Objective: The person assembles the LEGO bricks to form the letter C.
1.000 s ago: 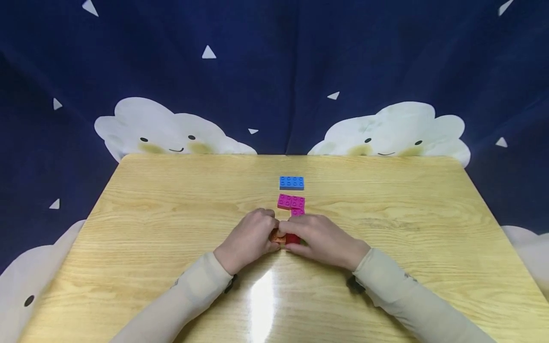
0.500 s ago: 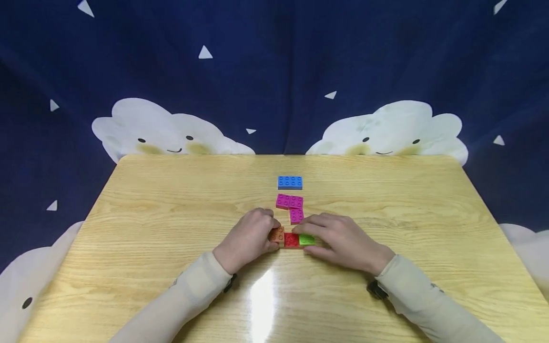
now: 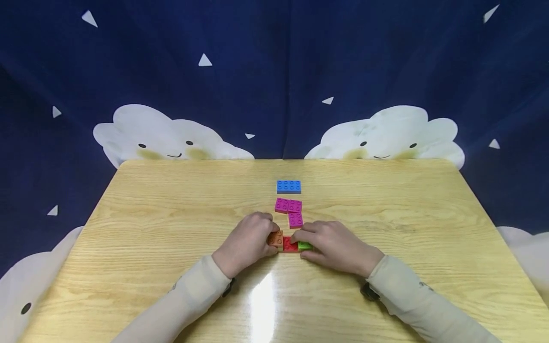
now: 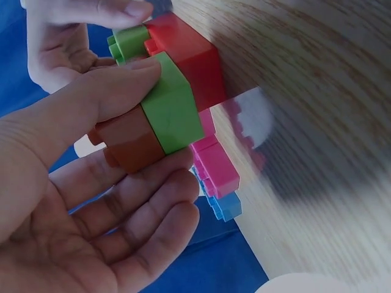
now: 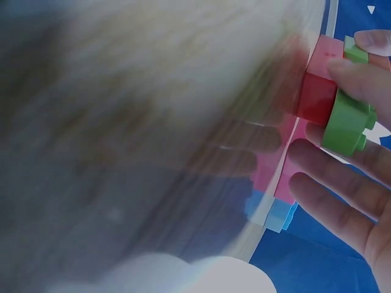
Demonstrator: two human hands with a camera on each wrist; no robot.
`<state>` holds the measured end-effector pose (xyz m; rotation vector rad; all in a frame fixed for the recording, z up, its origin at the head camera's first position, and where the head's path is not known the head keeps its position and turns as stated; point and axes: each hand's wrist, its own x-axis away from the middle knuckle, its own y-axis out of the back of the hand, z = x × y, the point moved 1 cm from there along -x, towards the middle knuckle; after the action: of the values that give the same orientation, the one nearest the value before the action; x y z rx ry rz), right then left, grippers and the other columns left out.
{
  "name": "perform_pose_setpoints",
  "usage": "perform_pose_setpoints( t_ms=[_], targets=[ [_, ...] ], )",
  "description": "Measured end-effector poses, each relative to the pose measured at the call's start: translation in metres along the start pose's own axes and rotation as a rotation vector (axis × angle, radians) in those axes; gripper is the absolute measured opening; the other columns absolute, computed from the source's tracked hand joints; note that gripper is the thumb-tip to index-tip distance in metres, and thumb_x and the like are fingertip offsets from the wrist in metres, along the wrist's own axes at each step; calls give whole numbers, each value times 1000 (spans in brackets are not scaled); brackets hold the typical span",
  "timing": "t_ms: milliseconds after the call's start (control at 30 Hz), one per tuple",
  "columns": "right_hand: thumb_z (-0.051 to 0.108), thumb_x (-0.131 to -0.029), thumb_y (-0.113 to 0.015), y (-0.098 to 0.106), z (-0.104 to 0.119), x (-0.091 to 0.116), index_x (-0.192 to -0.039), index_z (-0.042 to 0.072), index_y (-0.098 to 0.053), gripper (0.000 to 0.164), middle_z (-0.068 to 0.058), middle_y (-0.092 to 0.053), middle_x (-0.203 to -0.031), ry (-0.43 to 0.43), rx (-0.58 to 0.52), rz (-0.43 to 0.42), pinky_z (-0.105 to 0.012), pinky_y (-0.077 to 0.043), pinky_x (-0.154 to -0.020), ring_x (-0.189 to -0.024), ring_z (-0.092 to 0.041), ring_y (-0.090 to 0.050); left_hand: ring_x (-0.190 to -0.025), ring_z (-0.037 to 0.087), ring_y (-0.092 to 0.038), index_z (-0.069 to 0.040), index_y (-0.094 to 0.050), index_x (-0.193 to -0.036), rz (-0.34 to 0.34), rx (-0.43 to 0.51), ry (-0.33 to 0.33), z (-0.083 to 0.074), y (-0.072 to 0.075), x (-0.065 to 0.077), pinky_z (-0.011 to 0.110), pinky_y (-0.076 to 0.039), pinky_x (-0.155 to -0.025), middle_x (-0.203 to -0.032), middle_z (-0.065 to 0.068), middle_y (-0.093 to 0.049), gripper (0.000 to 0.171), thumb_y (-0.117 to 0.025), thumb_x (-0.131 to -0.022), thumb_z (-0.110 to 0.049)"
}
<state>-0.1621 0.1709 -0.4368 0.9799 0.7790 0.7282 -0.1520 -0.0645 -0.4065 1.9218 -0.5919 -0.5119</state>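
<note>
In the left wrist view, my left hand (image 4: pixel 98 177) pinches a stack of toy bricks by the thumb and fingers: a light green brick (image 4: pixel 174 110) joined to an orange-brown brick (image 4: pixel 131 139). From the head view the orange-brown top (image 3: pixel 278 239) lies at the left end of a longer red brick (image 3: pixel 289 244). A second green brick (image 5: pixel 346 125) is fixed on the red brick's right end. Around that end my right hand (image 3: pixel 339 245) closes with its thumb and index finger; its other fingers stretch out beyond the bricks in the right wrist view.
Just beyond the hands, several magenta bricks (image 3: pixel 295 219) lie against one another on the wooden table (image 3: pixel 193 190). A blue eight-stud brick (image 3: pixel 289 186) sits farther back. Behind the table's far edge hangs a dark blue curtain (image 3: pixel 240 85) with clouds.
My right hand drew back to the right from over the red brick, uncovering red and green, then shifted slightly left again. My left hand stays nearly in place. The head view tilted a little.
</note>
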Motion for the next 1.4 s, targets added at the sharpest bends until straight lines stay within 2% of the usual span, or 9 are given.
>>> perform_pose_setpoints(
  t_ms=[133,467,700,933,1100,1233,1400],
  targets=[
    [16,-96,-84,-1,0,-2,-110,18,-74,17,7,-71,-100,-11,-34,10,-34,-59,-75,-82,-7,-66,-75,19,-57,-4,-77,-84,-5,0,9,0,-1,1,38,-51,-72,-79,0,-59,25,-100,-76,-8],
    [14,-97,-84,-1,1,-4,-109,16,-76,15,7,-73,-100,-51,-84,31,-33,-60,-79,-85,-6,-67,-79,21,-58,-3,-79,-90,-4,15,25,0,-2,2,38,-49,-71,-81,0,-60,26,-100,-76,-8],
    [13,-98,-83,-1,1,-4,-104,18,-70,15,8,-67,-94,-46,-79,43,-30,-56,-73,-77,-5,-58,-83,23,-62,-2,-80,-93,3,18,37,0,-1,3,40,-52,-75,-83,0,-62,28,-101,-77,-9],
    [11,-98,-83,-1,1,-5,-103,18,-70,15,10,-67,-93,-48,-100,46,-30,-56,-74,-78,-4,-58,-82,22,-60,-2,-79,-93,-8,22,40,-1,-1,3,39,-50,-73,-83,0,-61,28,-100,-77,-8],
    [11,-98,-82,-1,1,-6,-105,16,-72,13,8,-72,-97,-61,-113,52,-31,-59,-78,-82,-5,-64,-81,21,-57,-1,-77,-94,-16,24,40,0,-1,4,37,-48,-70,-83,1,-61,30,-100,-76,-8],
    [11,-98,-82,-1,1,-6,-110,13,-74,14,5,-75,-102,-73,-111,61,-33,-60,-83,-88,-7,-68,-83,22,-58,0,-77,-99,1,34,54,0,-1,4,36,-49,-71,-86,1,-61,32,-99,-79,-10],
    [11,-99,-82,0,2,-7,-112,11,-75,15,5,-75,-102,-81,-115,73,-33,-60,-84,-87,-6,-67,-88,22,-58,1,-77,-107,40,61,83,2,-1,5,38,-52,-76,-90,3,-63,38,-99,-81,-15]
  ],
)
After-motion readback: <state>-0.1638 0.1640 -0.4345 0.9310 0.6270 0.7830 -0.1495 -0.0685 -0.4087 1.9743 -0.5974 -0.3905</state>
